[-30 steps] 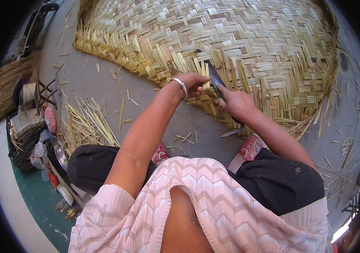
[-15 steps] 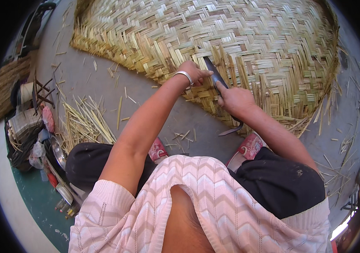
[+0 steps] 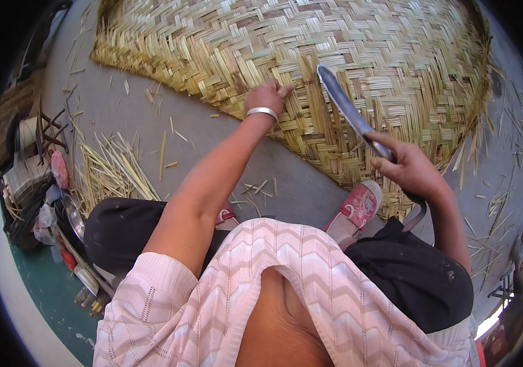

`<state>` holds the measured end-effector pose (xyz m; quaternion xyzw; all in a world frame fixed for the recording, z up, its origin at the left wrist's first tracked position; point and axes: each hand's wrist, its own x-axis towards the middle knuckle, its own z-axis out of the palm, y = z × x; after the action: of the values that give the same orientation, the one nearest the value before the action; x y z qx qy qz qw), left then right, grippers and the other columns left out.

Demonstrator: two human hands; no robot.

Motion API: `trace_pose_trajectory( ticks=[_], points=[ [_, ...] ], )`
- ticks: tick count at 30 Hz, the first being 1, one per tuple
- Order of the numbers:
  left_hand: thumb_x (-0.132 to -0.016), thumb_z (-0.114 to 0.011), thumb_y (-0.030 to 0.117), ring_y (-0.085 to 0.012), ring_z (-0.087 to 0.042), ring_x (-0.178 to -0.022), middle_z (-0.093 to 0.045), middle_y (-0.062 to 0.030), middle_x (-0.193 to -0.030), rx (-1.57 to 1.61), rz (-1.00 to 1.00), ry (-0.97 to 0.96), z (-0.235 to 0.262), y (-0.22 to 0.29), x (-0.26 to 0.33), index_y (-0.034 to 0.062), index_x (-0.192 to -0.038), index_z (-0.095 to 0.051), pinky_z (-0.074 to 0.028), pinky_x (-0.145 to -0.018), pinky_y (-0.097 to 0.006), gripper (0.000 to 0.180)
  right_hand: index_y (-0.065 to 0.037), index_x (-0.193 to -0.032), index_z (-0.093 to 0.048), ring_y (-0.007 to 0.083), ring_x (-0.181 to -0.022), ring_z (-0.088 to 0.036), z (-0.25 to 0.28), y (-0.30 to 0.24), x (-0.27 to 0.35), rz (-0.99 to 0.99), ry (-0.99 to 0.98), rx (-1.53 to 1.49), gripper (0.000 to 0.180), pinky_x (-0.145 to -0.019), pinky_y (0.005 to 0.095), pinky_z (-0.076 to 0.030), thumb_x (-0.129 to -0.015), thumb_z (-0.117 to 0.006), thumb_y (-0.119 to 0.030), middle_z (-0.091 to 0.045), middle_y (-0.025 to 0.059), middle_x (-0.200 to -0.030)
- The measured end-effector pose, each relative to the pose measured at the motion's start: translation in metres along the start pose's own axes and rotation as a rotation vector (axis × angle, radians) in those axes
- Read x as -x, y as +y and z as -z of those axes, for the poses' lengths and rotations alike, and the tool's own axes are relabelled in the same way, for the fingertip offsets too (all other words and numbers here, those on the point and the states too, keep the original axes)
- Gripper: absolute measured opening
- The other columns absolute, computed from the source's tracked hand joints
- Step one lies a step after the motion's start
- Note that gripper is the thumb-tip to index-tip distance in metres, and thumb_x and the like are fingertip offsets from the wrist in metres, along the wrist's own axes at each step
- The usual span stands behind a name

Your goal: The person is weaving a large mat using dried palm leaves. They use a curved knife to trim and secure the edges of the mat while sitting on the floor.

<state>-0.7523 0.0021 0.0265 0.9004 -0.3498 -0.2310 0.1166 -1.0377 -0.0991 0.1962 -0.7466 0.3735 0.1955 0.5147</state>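
Observation:
A large woven mat (image 3: 390,61) of split pale strips spreads over the floor in front of me, with a thick folded edge. My left hand (image 3: 265,98), a silver bracelet at its wrist, rests on the mat's near edge. Its fingers are curled down, with one digit pointing right; what they grip, if anything, is hidden. In my right hand (image 3: 413,168) is a long grooved metal blade (image 3: 342,99) with a hooked tail that shows below the wrist. The blade slants up to the left over the mat, its rounded tip in plain view.
Loose strips (image 3: 117,168) lie in a heap on the grey floor at left, and offcuts are scattered about. Bags, a metal bowl (image 3: 73,215) and a small folding stool (image 3: 52,129) stand farther left. My red shoes (image 3: 359,205) are close to the mat's edge.
The blade's tip, earlier tucked into the weave, now shows above it. My right hand has drawn back right and toward me with the tool. My left hand has shifted slightly left.

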Motion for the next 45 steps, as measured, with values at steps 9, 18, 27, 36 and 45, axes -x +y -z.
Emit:
trace_pose_trajectory(
  ticks=[9,18,27,36,45],
  points=[
    [-0.09,-0.066,0.015,-0.0164,-0.069,-0.069,-0.067,-0.0069,-0.094,1.155,0.272,-0.602,0.0,0.034,0.0,0.0024,-0.119,-0.059,-0.056,-0.058,-0.029,0.033,-0.002,-0.146,-0.04,0.0027,-0.039,-0.031,0.007,0.006,0.001,0.164,-0.161,-0.801,0.054,-0.037,0.0205,-0.023,-0.098,-0.054,-0.022,-0.038,-0.0068,-0.053],
    [-0.09,-0.071,0.026,-0.0158,-0.063,-0.048,-0.065,-0.0046,-0.069,0.911,0.3,-0.456,-0.009,0.029,0.022,0.0074,-0.083,-0.061,-0.052,-0.041,-0.03,0.022,-0.01,-0.145,-0.046,0.0027,-0.047,-0.035,-0.017,0.009,-0.014,0.003,-0.355,-0.713,0.053,-0.043,0.0211,-0.029,-0.095,-0.061,-0.02,-0.04,-0.0081,-0.06],
    [-0.087,-0.075,0.029,-0.0118,-0.063,-0.051,-0.062,-0.0023,-0.066,0.958,0.204,-0.301,-0.015,0.016,0.038,0.007,-0.077,-0.058,-0.052,-0.045,-0.027,0.03,-0.008,-0.139,-0.053,0.0082,-0.062,-0.055,-0.021,0.015,-0.066,0.072,-0.143,-0.04,0.049,-0.061,0.0263,-0.047,-0.093,-0.062,-0.023,-0.058,-0.0006,-0.071],
    [-0.087,-0.075,0.031,-0.0088,-0.061,-0.055,-0.063,0.0002,-0.074,1.097,0.279,-0.394,-0.01,0.013,0.032,0.0082,-0.088,-0.063,-0.049,-0.048,-0.024,0.025,-0.003,-0.133,-0.056,0.0334,-0.105,-0.065,-0.022,-0.014,-0.064,0.064,-0.117,0.129,0.054,-0.093,0.0387,-0.049,-0.087,-0.062,-0.03,-0.067,0.0226,-0.114],
    [-0.09,-0.071,0.033,-0.0077,-0.063,-0.061,-0.065,0.0006,-0.079,1.186,0.317,-0.443,0.001,0.007,0.023,0.0075,-0.099,-0.066,-0.049,-0.051,-0.021,0.027,-0.009,-0.133,-0.057,0.0361,-0.099,-0.065,-0.042,-0.014,-0.061,0.016,0.006,0.25,0.051,-0.087,0.0431,-0.05,-0.087,-0.06,-0.032,-0.068,0.0211,-0.105]
  ],
)
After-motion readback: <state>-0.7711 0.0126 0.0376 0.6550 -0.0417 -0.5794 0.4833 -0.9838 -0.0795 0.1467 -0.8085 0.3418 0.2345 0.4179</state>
